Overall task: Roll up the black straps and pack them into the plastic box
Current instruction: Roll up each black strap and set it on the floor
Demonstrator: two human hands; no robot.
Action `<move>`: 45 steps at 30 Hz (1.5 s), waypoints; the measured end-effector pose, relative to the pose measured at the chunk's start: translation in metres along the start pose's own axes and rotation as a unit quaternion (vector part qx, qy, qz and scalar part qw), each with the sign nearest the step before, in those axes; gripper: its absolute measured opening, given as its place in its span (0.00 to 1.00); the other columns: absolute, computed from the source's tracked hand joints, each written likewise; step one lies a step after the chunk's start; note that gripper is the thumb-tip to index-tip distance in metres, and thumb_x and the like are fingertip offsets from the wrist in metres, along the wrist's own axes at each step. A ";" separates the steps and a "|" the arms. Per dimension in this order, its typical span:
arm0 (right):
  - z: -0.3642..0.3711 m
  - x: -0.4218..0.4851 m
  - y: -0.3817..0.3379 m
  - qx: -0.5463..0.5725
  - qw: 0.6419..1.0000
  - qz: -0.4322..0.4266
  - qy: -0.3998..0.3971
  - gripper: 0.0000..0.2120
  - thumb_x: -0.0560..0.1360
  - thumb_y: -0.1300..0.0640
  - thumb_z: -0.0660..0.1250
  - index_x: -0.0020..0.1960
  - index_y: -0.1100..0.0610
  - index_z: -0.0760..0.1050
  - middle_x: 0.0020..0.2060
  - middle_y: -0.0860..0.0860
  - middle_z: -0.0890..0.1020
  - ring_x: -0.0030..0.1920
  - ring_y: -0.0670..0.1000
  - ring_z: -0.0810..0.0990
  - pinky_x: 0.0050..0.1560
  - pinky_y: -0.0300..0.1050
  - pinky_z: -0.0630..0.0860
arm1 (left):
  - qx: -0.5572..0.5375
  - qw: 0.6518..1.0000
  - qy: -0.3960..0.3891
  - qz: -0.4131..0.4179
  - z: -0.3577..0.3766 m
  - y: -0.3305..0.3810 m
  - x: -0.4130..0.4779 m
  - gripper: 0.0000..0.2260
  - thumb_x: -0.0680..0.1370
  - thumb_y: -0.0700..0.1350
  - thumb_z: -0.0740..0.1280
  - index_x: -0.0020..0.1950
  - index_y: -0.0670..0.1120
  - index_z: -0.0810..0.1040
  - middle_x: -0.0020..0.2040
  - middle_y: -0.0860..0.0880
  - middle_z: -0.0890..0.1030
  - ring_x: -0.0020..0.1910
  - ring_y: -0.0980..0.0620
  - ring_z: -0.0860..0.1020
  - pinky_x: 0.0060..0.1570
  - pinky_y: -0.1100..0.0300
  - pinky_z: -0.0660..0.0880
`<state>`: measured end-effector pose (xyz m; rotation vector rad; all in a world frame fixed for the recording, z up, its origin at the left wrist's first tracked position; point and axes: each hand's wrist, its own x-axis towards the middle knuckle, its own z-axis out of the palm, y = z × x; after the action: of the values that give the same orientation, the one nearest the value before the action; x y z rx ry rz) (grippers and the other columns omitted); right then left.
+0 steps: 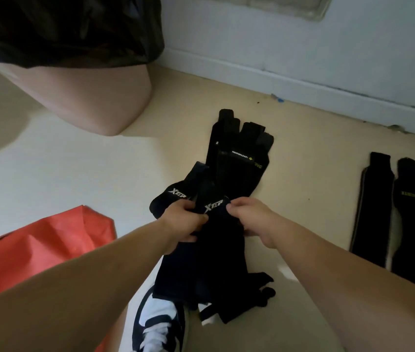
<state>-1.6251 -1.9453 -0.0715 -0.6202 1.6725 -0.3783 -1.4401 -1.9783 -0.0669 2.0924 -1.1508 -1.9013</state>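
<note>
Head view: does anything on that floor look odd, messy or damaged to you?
Nothing serious. A small blue scrap lies by the skirting board, whose paint looks chipped further right. The black straps lie in a loose overlapping heap, none rolled; the left hand and right hand grip an XTEP strap.

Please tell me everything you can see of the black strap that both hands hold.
The strap is black and looks like soft fabric, with a white XTEP logo near its upper end. The left hand and the right hand grip that end from either side. The rest hangs down broad and flat, not yet rolled.
</note>
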 end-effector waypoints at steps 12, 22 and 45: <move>-0.012 0.001 -0.012 0.131 0.991 -0.020 -0.031 0.08 0.76 0.59 0.78 0.54 0.55 0.85 0.48 0.56 0.89 0.46 0.56 0.89 0.40 0.45 0.83 | 0.087 0.977 0.128 0.147 0.001 0.008 -0.015 0.13 0.76 0.35 0.63 0.47 0.52 0.84 0.45 0.51 0.86 0.47 0.49 0.84 0.53 0.53 0.83; -0.033 0.004 -0.015 0.059 0.997 -0.021 -0.037 0.23 0.68 0.73 0.66 0.58 0.55 0.81 0.55 0.60 0.84 0.55 0.63 0.85 0.54 0.54 0.83 | 0.190 0.974 0.064 0.108 -0.025 0.020 0.013 0.32 0.75 0.52 0.79 0.76 0.47 0.71 0.57 0.48 0.82 0.54 0.46 0.84 0.58 0.49 0.83; -0.043 -0.121 -0.083 0.161 0.983 -0.086 -0.006 0.08 0.85 0.54 0.67 0.59 0.57 0.80 0.58 0.59 0.87 0.57 0.60 0.87 0.53 0.54 0.85 | -0.094 0.993 -0.025 0.065 -0.045 0.126 -0.137 0.10 0.79 0.44 0.65 0.58 0.42 0.78 0.48 0.41 0.83 0.45 0.40 0.85 0.53 0.48 0.82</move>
<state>-1.6390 -1.9442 0.0804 -0.5241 1.5069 -0.7518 -1.4507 -2.0083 0.1223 1.8371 -1.0453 -1.9286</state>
